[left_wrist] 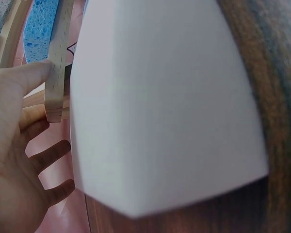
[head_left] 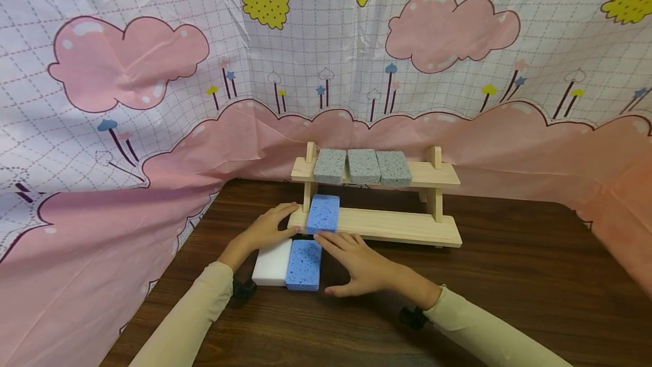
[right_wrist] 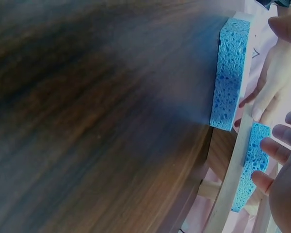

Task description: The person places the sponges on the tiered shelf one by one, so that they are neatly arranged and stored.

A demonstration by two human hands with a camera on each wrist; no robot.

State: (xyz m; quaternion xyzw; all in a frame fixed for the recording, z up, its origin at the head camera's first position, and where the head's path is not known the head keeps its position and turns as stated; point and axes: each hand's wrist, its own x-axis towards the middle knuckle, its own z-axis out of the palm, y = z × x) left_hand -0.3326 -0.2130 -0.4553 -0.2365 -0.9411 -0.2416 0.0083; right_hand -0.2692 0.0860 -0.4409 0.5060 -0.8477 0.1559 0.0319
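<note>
Nearest the camera: two cream sleeves, with two dark wrist devices beside the cuffs. At left, a left hand, released, fingers loosely spread about the left end of one two-tier wooden rack, thumb against the lower plank. At right, a right hand, also released, fingers extended toward the rack, palm over the counter. Hard to tell whether touching the sponge ahead or merely just beside it.

Two blue sponges in all: one blue sponge on the rack, flat at the left end of the lower plank, between the fingertips of both hands; one blue sponge on the counter, in front of the rack. Along the latter's left side, close against it, one white block, seen large from the left wrist.

Above, on the upper plank, three grey blocks in a row, left of centre, the right-hand pair closest together. Behind everything, one printed cloth with two large pink clouds and three yellow shapes.
</note>
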